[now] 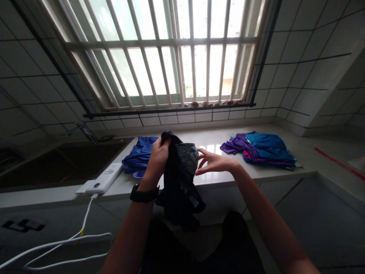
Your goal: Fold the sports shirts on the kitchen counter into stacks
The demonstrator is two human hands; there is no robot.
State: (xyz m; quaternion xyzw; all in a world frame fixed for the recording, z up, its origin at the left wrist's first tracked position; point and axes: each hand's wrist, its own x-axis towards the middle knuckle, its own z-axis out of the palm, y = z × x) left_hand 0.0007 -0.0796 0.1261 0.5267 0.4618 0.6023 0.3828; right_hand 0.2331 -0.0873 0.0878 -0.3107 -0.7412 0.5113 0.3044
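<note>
A dark garment (178,179) with a grey-blue patterned patch hangs in front of the counter edge. My left hand (159,156), with a black band on its wrist, grips the garment near its top. To the right of the patterned patch is my right hand (212,161), its thumb and fingers apart; its fingertips are close to the cloth, and I cannot tell if they touch it. Behind my left hand lies blue clothing (139,152) on the counter. Farther right sits a folded pile of teal and purple clothing (265,148).
A sink (65,161) with a faucet (87,131) is at the left. By its edge lies a white power strip (107,177) with a looping white cable (87,215). A red strip (339,163) lies on the right counter (308,152). A barred window (171,57) is ahead.
</note>
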